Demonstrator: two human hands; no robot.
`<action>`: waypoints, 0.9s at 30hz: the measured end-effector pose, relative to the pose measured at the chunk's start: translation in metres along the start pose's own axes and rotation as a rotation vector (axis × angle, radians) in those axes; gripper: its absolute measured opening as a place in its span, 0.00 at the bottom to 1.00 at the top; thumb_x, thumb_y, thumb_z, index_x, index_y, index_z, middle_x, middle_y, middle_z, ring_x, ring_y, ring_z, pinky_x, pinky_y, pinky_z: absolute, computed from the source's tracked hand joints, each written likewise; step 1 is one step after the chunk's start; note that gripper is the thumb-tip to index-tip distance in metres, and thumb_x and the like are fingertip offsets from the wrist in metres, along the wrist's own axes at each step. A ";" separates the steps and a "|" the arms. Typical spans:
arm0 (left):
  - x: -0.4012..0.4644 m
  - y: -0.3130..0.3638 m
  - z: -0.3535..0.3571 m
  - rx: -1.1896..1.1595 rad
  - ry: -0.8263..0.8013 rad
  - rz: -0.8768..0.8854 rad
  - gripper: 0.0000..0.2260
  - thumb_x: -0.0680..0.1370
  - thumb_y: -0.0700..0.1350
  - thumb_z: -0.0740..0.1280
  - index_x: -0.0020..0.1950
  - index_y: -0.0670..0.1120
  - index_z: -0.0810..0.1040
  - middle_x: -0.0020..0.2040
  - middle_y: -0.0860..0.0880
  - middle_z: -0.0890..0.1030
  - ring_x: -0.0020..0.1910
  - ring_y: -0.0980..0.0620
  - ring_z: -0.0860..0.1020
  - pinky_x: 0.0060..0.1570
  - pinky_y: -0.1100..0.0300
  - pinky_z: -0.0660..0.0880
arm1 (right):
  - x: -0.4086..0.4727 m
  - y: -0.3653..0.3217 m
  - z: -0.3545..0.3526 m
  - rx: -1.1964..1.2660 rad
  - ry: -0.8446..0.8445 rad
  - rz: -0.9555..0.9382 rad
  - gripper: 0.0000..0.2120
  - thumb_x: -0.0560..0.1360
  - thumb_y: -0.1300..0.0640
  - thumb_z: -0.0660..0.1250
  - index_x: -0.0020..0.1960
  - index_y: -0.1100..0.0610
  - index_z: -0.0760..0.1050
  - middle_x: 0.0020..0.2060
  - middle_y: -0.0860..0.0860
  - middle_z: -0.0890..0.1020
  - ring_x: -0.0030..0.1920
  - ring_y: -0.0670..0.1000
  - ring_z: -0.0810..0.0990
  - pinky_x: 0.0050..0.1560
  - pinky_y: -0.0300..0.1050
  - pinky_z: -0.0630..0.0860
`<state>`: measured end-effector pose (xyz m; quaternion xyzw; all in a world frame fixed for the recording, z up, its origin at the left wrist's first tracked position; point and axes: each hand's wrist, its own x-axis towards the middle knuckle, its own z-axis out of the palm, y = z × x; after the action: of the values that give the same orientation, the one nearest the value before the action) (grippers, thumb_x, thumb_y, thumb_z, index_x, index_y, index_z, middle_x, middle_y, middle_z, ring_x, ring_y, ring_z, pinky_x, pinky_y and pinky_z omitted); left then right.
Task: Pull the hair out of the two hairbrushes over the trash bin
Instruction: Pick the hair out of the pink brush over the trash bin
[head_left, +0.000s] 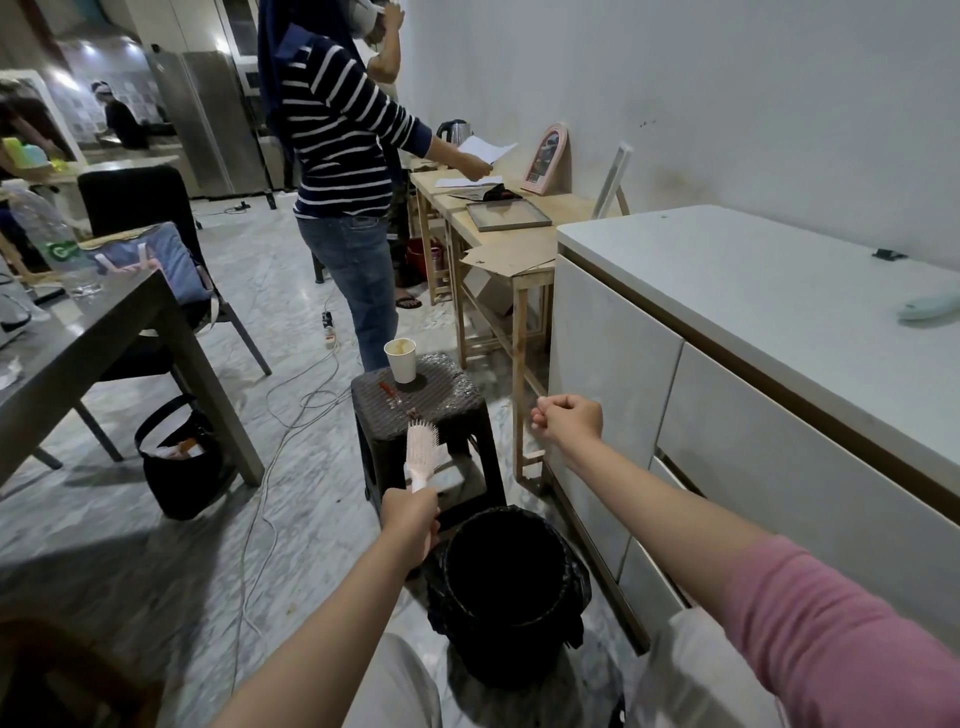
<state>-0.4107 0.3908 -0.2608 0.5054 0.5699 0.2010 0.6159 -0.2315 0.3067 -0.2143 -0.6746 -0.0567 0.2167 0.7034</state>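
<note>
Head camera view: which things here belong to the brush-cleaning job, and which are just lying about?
Job: white hairbrush held in left hand; right hand; black trash bin; reddish brush on stool.
Lying about: paper cup, black bag, floor cables.

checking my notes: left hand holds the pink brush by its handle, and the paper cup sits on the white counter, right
Not quite. In the head view the left hand does hold the brush by its handle, but the cup stands on the dark stool, not on the white counter.
</note>
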 end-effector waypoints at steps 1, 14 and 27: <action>0.002 -0.001 -0.001 -0.003 0.011 -0.007 0.06 0.78 0.37 0.60 0.53 0.37 0.70 0.35 0.43 0.71 0.27 0.50 0.65 0.28 0.60 0.61 | 0.002 0.000 -0.001 -0.012 0.006 -0.004 0.03 0.75 0.67 0.66 0.45 0.67 0.77 0.34 0.57 0.79 0.31 0.48 0.77 0.30 0.35 0.78; 0.011 0.003 -0.008 0.026 0.068 -0.012 0.04 0.77 0.36 0.60 0.49 0.37 0.72 0.36 0.42 0.74 0.28 0.49 0.66 0.29 0.58 0.63 | 0.016 0.015 -0.007 -0.569 -0.172 -0.157 0.12 0.73 0.69 0.65 0.52 0.60 0.81 0.51 0.55 0.83 0.55 0.54 0.81 0.60 0.47 0.77; -0.005 0.012 0.003 0.095 -0.037 0.177 0.03 0.77 0.37 0.59 0.50 0.40 0.70 0.40 0.41 0.76 0.29 0.49 0.68 0.30 0.59 0.63 | 0.015 -0.001 -0.007 -0.865 -0.214 -0.368 0.10 0.65 0.71 0.65 0.35 0.56 0.73 0.40 0.52 0.78 0.44 0.52 0.77 0.41 0.45 0.74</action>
<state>-0.4054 0.3901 -0.2486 0.5861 0.5205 0.2178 0.5815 -0.2154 0.3059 -0.2170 -0.8578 -0.3323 0.1135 0.3754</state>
